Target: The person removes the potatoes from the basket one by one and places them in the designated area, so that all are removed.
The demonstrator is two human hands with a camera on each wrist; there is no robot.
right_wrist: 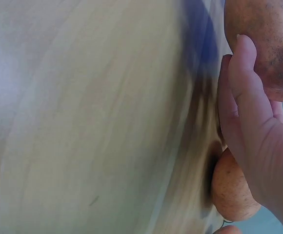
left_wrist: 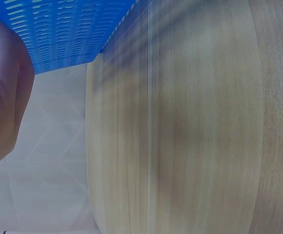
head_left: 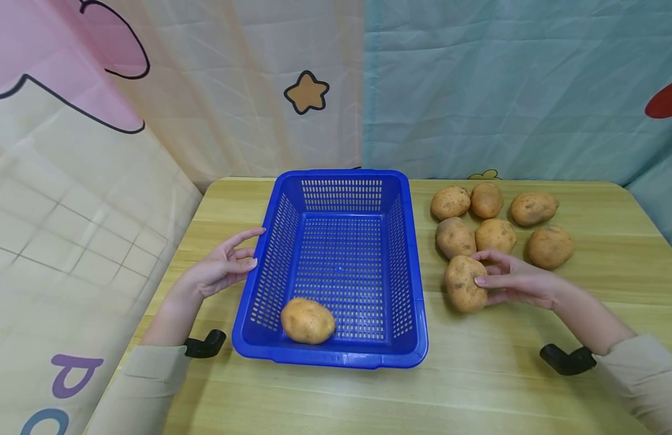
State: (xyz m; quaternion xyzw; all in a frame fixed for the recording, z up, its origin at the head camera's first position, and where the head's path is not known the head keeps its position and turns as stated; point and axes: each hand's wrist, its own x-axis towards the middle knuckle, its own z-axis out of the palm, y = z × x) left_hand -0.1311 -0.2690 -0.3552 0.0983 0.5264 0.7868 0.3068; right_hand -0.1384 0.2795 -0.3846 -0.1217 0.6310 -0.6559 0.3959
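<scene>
Blue basket (head_left: 336,266) steadied by my flat-fingered left hand (head_left: 222,269); right hand (head_left: 512,281) pinches the near potato (head_left: 465,284) right of it. I judge a loose pinch could drop it short.

Pale wooden table (head_left: 532,386), cartoon-printed cloth backdrop (head_left: 504,84) with a star (head_left: 306,92), six loose potatoes (head_left: 496,234) lying right.

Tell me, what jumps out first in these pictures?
A bright blue basket sits mid-table with one potato in its near corner. To its right lies a cluster of potatoes on the wooden table. The right hand grips the nearest one, while the left hand touches the basket's left wall.
</scene>
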